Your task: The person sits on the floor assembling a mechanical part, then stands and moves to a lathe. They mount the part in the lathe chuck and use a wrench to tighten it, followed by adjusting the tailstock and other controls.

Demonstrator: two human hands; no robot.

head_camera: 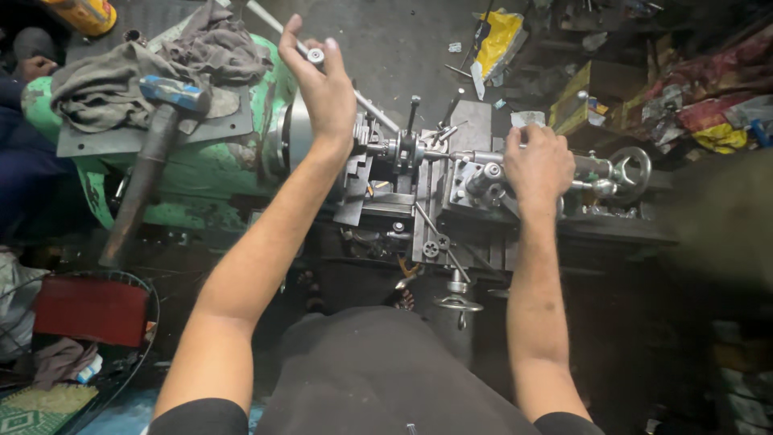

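Both my hands on the old green lathe, one at the chuck end, one at the tailstock end.

Head view: my left hand (326, 84) is curled around the steel chuck key bar (314, 55), fingers wrapped and thumb over the top, because the bar stands up out of the chuck (291, 137) and I need a firm grip to lever it. My right hand (538, 165) is closed down over the tailstock barrel (592, 167), just beside the tool post (483, 179); I cannot tell what the fingers press underneath. The handwheel (630, 171) sits just past my knuckles. A hammer (153, 145) and grey rags (153, 68) lie on the headstock (185, 173), parked where the flat top keeps them within reach.
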